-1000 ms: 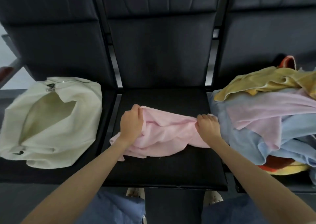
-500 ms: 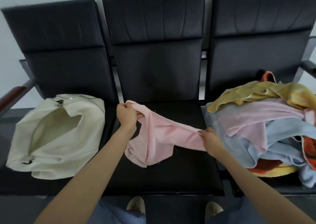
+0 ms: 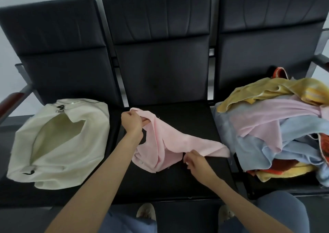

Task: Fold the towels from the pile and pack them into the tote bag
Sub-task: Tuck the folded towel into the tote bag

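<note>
On the middle seat (image 3: pixel 178 183), pink towel (image 3: pixel 160 143) now slacker, right hand (image 3: pixel 194 161) lower, both hands' fingers still pinching it.

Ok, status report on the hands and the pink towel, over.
Left hand grips pink towel at far corner. Right hand pinches near edge. Towel still unfolded on middle seat. Tote bag open, nothing blocking.

Materials / finish, seat row:
Seats (image 3: pixel 161 67): black leatherette, smooth, slight sheen w/ creases. Tote bag (image 3: pixel 58 143): cream canvas, matt, coarse weave. Pink towel (image 3: pixel 165 140): soft matt cloth, frayed edge. Pile (image 3: pixel 270 126): terry/fleecy cloth, matt. Armrest (image 3: pixel 10 101): glossy reddish wood on grey metal frame.
</note>
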Demonstrator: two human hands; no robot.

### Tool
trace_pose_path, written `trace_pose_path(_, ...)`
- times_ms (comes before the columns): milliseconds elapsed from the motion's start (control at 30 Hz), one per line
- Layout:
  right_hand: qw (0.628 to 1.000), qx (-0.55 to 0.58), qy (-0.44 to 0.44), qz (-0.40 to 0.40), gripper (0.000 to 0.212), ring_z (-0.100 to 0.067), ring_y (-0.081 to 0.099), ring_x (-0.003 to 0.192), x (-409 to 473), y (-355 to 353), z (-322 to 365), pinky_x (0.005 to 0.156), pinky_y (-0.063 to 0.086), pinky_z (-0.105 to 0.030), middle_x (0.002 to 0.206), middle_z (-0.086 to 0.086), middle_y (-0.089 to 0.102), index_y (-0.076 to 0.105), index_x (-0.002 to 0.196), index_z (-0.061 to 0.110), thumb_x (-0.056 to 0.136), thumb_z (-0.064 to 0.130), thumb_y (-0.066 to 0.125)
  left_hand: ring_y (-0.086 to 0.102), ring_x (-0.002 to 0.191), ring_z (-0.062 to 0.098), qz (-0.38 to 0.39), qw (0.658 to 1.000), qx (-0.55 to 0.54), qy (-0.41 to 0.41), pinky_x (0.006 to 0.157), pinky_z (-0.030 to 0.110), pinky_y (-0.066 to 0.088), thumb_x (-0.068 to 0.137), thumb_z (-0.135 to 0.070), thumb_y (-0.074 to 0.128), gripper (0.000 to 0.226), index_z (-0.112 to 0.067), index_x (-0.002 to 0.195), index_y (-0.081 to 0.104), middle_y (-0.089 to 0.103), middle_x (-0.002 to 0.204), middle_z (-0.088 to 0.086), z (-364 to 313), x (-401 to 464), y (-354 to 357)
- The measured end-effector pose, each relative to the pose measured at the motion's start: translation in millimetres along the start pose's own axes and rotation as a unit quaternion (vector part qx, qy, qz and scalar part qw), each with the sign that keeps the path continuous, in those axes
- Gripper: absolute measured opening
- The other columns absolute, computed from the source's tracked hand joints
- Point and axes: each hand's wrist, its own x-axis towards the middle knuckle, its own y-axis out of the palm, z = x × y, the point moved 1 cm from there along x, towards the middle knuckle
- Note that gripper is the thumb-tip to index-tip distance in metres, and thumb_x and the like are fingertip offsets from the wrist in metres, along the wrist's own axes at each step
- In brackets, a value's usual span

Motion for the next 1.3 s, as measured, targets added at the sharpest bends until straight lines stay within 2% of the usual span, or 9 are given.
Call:
trace_pose_path(100, 0.999, 0.052, -0.010, 0.002, 0.017, 0.003, 0.049, 0.074, 11, 28, 25, 0.074, 0.043, -0.015, 0.084, 0.018, 0.045, 0.066, 0.091, 0.011, 0.092, 0.002, 0.052, 0.071, 0.083, 0.026, 0.011, 1.000, 0.014, 0.016, 0.059, 0.030, 0.060, 0.102, -0.014, 0.040, 0.018, -0.006, 0.111, 0.053, 0.065, 0.104, 0.015, 3, 2, 4)
trace_pose_path(300, 0.996, 0.083, 0.029, 0.012, 0.020, 0.000, 0.051, 0.082, 34, 81, 49, 0.085, 0.041, -0.010, 0.098, 0.006, 0.052, 0.070, 0.104, 0.010, 0.094, 0.008, 0.053, 0.070, 0.087, 0.029, 0.032, 0.999, 0.018, 0.020, 0.074, 0.044, 0.060, 0.101, -0.015, 0.039, 0.015, -0.010, 0.103, 0.053, 0.066, 0.105, 0.016, 10, 12, 8)
trace_pose_path(433, 0.993, 0.090, 0.081, -0.001, 0.017, -0.002, 0.049, 0.081, 42, 103, 53, 0.075, 0.040, -0.008, 0.097, 0.006, 0.050, 0.070, 0.101, 0.010, 0.091, 0.012, 0.056, 0.071, 0.082, 0.027, 0.042, 0.999, 0.003, 0.020, 0.061, 0.033, 0.061, 0.102, -0.013, 0.039, 0.020, -0.003, 0.111, 0.053, 0.066, 0.102, 0.017, 15, 16, 8)
trace_pose_path(567, 0.974, 0.099, 0.197, -0.061, 0.019, -0.008, 0.058, 0.082, 50, 117, 62, 0.078, 0.051, -0.021, 0.096, 0.004, 0.055, 0.062, 0.099, 0.010, 0.090, 0.027, 0.060, 0.071, 0.083, 0.028, 0.044, 0.999, 0.002, 0.013, 0.058, 0.031, 0.060, 0.102, -0.014, 0.040, 0.017, -0.005, 0.111, 0.052, 0.065, 0.102, 0.015, 19, 16, 9)
trace_pose_path(700, 0.950, 0.073, 0.282, -0.113, 0.039, -0.015, 0.058, 0.093, 54, 127, 71, 0.072, 0.049, -0.023, 0.110, -0.002, 0.056, 0.055, 0.111, 0.010, 0.086, 0.038, 0.066, 0.070, 0.086, 0.029, 0.039, 0.999, 0.006, 0.010, 0.066, 0.038, 0.061, 0.102, -0.015, 0.040, 0.014, -0.012, 0.098, 0.053, 0.065, 0.104, 0.016, 19, 22, 6)
trace_pose_path(867, 0.946, 0.066, 0.291, -0.129, 0.044, -0.014, 0.051, 0.099, 62, 136, 82, 0.083, 0.051, -0.029, 0.112, 0.000, 0.049, 0.058, 0.103, 0.012, 0.079, 0.047, 0.070, 0.070, 0.085, 0.029, 0.033, 0.999, -0.005, 0.011, 0.061, 0.033, 0.061, 0.102, -0.014, 0.038, 0.014, -0.010, 0.100, 0.052, 0.065, 0.101, 0.015, 16, 23, 1)
trace_pose_path(1033, 0.952, 0.071, 0.266, -0.132, 0.009, -0.013, 0.055, 0.093, 68, 134, 88, 0.083, 0.052, -0.028, 0.104, 0.001, 0.053, 0.062, 0.087, 0.012, 0.088, 0.021, 0.063, 0.069, 0.088, 0.030, 0.032, 0.999, 0.005, 0.008, 0.072, 0.042, 0.061, 0.102, -0.014, 0.040, 0.013, -0.011, 0.100, 0.052, 0.065, 0.104, 0.015, 20, 24, -3)
trace_pose_path(1133, 0.960, 0.090, 0.238, -0.119, 0.008, -0.017, 0.056, 0.093, 68, 132, 81, 0.083, 0.052, -0.030, 0.102, -0.002, 0.054, 0.061, 0.082, 0.011, 0.088, 0.016, 0.062, 0.070, 0.088, 0.032, 0.028, 1.000, -0.003, 0.004, 0.072, 0.045, 0.061, 0.101, -0.013, 0.040, 0.014, -0.007, 0.102, 0.053, 0.065, 0.103, 0.016, 18, 24, -7)
trace_pose_path(1300, 0.942, 0.114, 0.303, -0.094, 0.042, -0.020, 0.048, 0.109, 76, 131, 95, 0.096, 0.044, -0.033, 0.118, -0.003, 0.047, 0.057, 0.104, 0.011, 0.080, 0.043, 0.069, 0.069, 0.087, 0.031, 0.019, 1.000, 0.002, 0.000, 0.077, 0.045, 0.059, 0.102, -0.016, 0.038, 0.017, -0.014, 0.092, 0.053, 0.066, 0.100, 0.014, 18, 20, -10)
